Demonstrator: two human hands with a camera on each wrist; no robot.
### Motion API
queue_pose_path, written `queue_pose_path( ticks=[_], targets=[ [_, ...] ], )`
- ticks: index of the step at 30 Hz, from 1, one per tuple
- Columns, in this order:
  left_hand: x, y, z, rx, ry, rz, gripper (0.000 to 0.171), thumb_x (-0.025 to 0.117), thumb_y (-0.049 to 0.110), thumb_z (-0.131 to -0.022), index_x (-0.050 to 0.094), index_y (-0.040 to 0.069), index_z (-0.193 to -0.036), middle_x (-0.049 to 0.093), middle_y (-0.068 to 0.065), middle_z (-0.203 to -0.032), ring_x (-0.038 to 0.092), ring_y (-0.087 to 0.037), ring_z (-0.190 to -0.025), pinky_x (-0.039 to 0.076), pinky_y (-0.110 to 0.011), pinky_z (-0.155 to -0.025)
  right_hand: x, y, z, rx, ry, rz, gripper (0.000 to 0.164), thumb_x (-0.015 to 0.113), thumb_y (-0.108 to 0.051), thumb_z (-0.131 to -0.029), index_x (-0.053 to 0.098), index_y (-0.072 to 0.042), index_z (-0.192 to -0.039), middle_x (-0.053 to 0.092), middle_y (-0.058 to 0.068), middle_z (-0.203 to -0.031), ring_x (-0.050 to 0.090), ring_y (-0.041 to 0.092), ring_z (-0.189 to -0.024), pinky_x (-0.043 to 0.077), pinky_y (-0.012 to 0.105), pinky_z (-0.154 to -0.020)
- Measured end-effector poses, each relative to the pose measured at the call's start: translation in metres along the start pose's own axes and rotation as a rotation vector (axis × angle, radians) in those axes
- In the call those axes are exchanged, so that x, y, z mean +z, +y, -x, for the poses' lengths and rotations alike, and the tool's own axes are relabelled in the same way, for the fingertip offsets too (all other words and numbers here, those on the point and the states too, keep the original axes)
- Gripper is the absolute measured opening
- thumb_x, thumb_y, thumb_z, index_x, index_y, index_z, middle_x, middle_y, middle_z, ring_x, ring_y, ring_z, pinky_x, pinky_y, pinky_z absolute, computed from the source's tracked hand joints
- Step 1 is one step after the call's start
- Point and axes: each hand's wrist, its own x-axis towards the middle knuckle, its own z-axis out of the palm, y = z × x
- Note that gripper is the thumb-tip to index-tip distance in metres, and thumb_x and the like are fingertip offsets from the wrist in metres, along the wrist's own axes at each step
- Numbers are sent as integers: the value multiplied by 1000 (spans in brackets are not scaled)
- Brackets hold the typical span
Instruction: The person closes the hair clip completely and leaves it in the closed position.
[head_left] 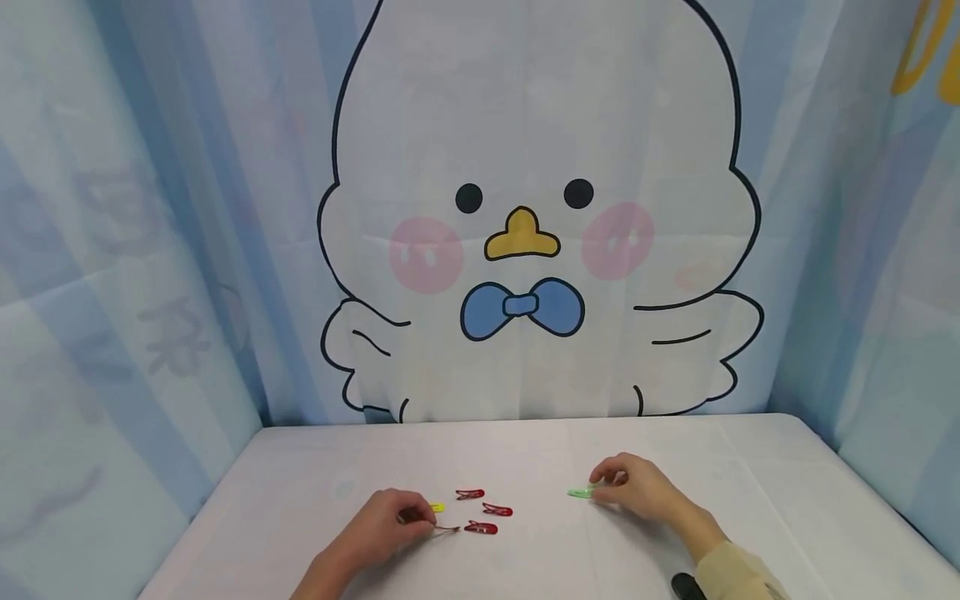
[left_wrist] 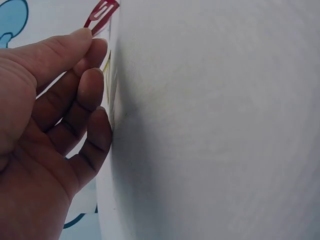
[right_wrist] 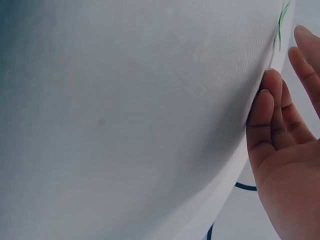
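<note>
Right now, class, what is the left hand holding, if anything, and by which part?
The left hand pinches a red clip by one end, which is partly hidden; the other end sticks out free.

Nothing is legible (yellow lettering (head_left: 951,82) on the curtain (head_left: 892,250) is cropped)

White table (head_left: 780,500), far right corner rounded. Blue-and-white fabric backdrop (head_left: 277,208) behind it, printed with big white chick (head_left: 525,108): yellow beak (head_left: 522,237), pink cheeks (head_left: 426,256), blue bow tie (head_left: 522,307). Similar side panels (head_left: 97,250) left and right, faint lettering (head_left: 177,335) on the left one. Soft light.
</note>
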Motion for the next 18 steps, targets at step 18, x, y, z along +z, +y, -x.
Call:
queue_pose_path(
  ticks=[18],
  targets=[
    [-3, -1, 4, 0, 94, 107, 3, 73, 10, -91, 73, 9, -95, 67, 4, -86, 59, -17, -78, 51, -29, -69, -17, -5, 7, 90, 53, -53, 23, 81, -20, -86, 72, -12, -106, 63, 2, -103, 59, 18, -86, 50, 35, -72]
  ],
)
